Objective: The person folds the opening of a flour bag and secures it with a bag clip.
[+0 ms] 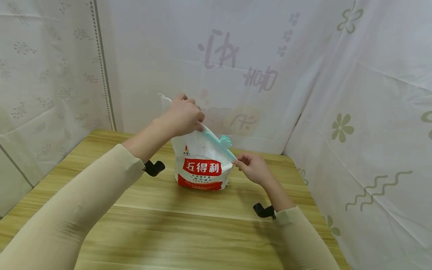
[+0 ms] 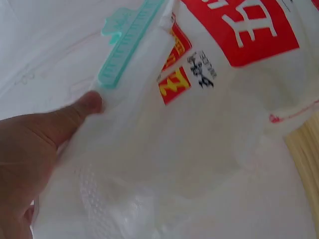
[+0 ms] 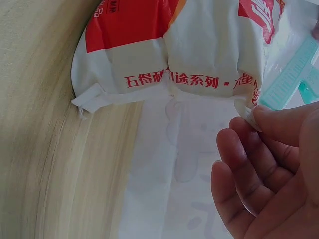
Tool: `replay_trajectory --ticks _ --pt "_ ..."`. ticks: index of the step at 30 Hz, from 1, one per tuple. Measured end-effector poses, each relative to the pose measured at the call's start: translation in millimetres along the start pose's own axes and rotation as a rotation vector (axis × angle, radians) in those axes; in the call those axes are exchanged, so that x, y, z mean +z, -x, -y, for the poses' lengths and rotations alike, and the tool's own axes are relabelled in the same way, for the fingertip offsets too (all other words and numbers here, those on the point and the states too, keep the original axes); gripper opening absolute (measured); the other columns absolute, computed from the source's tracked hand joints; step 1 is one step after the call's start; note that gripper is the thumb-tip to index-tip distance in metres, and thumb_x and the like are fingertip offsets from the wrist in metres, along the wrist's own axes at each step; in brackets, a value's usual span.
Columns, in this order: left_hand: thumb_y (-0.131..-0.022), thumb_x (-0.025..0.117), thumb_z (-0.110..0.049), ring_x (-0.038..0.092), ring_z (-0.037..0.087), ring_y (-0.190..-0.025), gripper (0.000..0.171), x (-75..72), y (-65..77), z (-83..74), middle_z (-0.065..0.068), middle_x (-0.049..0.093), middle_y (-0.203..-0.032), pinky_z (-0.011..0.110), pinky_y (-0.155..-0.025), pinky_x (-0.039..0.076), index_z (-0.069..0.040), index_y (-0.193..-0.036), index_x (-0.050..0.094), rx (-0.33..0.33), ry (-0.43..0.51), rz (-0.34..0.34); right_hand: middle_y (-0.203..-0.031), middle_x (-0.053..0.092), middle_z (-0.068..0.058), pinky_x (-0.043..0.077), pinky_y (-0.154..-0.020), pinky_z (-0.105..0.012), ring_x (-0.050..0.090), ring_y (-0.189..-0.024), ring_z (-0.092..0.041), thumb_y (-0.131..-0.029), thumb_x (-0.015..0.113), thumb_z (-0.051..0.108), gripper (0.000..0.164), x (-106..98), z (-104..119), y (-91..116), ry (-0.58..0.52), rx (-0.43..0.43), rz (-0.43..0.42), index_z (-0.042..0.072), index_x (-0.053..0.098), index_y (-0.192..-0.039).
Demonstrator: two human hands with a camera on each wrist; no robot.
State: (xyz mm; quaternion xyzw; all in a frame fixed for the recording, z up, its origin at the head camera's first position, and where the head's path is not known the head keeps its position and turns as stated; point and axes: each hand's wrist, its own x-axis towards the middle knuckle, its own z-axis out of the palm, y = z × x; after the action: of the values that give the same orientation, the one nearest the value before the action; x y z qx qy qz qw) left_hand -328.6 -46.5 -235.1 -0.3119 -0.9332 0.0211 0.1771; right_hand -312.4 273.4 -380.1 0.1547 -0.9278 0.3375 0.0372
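Observation:
A white flour bag [image 1: 182, 150] with red panels and white lettering stands on the table. A teal bag clip [image 2: 130, 42] with ridges and a scalloped tab lies along its slanting top edge. My left hand [image 1: 187, 115] grips the bag's upper edge at the clip's upper end, its thumb [image 2: 89, 103] lying on the near side. At the lower right end of that edge, my right hand [image 1: 251, 167] pinches the bag's corner between thumb and forefinger, close by the clip's other end. The remaining right fingers [image 3: 229, 149] are loosely bent below.
The wood-grain table [image 1: 162, 228] reaches toward me in front of the bag. White printed curtains [image 1: 249, 45] hang behind and on both sides. Black wrist-worn devices [image 1: 154, 168] stick out near both sleeve cuffs.

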Motion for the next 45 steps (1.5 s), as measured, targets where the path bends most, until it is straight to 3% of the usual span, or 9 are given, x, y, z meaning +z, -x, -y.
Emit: replay_trajectory --ticks 4,8,12,16,20,25,37,41,45 --pt "-0.093 0.089 -0.045 0.049 0.038 -0.148 0.066 8.3 15.3 16.4 0.014 0.059 -0.155 0.06 -0.129 0.027 -0.016 -0.148 0.066 -0.106 0.156 -0.236 -0.094 0.074 -0.01 0.056 -0.071 -0.033 0.068 -0.084 -0.021 -0.109 0.071 0.024 0.019 1 -1 1 -0.013 0.009 0.004 0.005 0.076 -0.108" --pt "-0.082 0.099 -0.041 0.021 0.037 -0.165 0.129 24.4 38.1 27.8 0.015 0.017 -0.179 0.061 -0.133 0.023 -0.021 -0.176 0.014 -0.348 0.617 -0.449 -0.095 0.075 -0.011 0.055 -0.071 -0.034 0.07 -0.086 -0.025 -0.109 0.07 0.027 0.021 3 0 1 -0.004 0.019 0.007 0.007 0.076 -0.109" --pt "-0.083 0.098 -0.033 0.028 0.033 -0.165 0.14 41.4 58.3 35.2 0.011 0.014 -0.181 0.057 -0.132 0.035 -0.029 -0.175 -0.008 -0.522 1.209 -0.42 -0.096 0.075 -0.011 0.054 -0.071 -0.035 0.07 -0.087 -0.026 -0.109 0.069 0.028 0.025 3 0 0 -0.002 0.014 0.001 0.004 0.076 -0.111" --pt "-0.093 0.089 -0.021 0.059 0.03 -0.143 0.102 59.6 63.2 41.1 0.012 0.05 -0.164 0.045 -0.118 0.054 -0.021 -0.17 0.022 -0.524 1.481 -0.304 -0.095 0.075 -0.009 0.054 -0.071 -0.035 0.069 -0.087 -0.025 -0.109 0.069 0.028 0.024 2 -1 1 -0.01 0.015 -0.001 0.005 0.075 -0.111" --pt "-0.098 0.085 -0.017 0.074 0.017 -0.11 0.054 71.2 55.6 41.2 0.002 0.075 -0.124 0.028 -0.095 0.063 -0.015 -0.144 0.057 -0.472 1.548 -0.337 -0.096 0.076 -0.01 0.055 -0.072 -0.035 0.07 -0.087 -0.025 -0.109 0.07 0.029 0.023 3 -1 3 -0.024 0.022 -0.007 0.007 0.076 -0.112" --pt "-0.096 0.087 -0.016 0.076 0.011 -0.097 0.035 72.2 41.6 37.8 -0.006 0.078 -0.107 0.024 -0.087 0.063 -0.014 -0.126 0.069 -0.517 1.633 -0.393 -0.095 0.076 -0.008 0.055 -0.071 -0.034 0.07 -0.087 -0.021 -0.109 0.07 0.027 0.021 4 -1 5 -0.025 0.022 -0.024 0.007 0.076 -0.113" --pt "-0.094 0.087 -0.013 0.074 0.014 -0.097 0.029 66.3 37.2 34.3 -0.004 0.077 -0.107 0.025 -0.084 0.064 -0.01 -0.12 0.076 -0.58 1.664 -0.458 -0.096 0.079 -0.012 0.057 -0.071 -0.032 0.074 -0.084 -0.018 -0.109 0.07 0.022 0.015 4 0 2 -0.032 0.07 -0.003 0.007 0.075 -0.106" --pt "-0.096 0.084 -0.013 0.073 0.013 -0.097 0.032 65.4 39.4 37.7 -0.004 0.074 -0.108 0.024 -0.084 0.064 -0.009 -0.126 0.071 -0.51 1.608 -0.444 -0.106 0.079 -0.016 0.056 -0.074 -0.032 0.073 -0.092 -0.022 -0.108 0.069 0.026 0.02 -6 5 1 -0.034 0.083 0.022 0.008 0.076 -0.113" --pt "-0.097 0.082 -0.009 0.072 0.015 -0.098 0.035 59.3 40.1 43.1 -0.003 0.073 -0.109 0.025 -0.083 0.064 -0.011 -0.13 0.07 -0.419 1.595 -0.435 -0.123 0.077 -0.014 0.057 -0.09 -0.039 0.07 -0.109 -0.029 -0.108 0.065 0.029 0.031 -23 26 -3 -0.054 0.024 -0.056 0.01 0.074 -0.13"
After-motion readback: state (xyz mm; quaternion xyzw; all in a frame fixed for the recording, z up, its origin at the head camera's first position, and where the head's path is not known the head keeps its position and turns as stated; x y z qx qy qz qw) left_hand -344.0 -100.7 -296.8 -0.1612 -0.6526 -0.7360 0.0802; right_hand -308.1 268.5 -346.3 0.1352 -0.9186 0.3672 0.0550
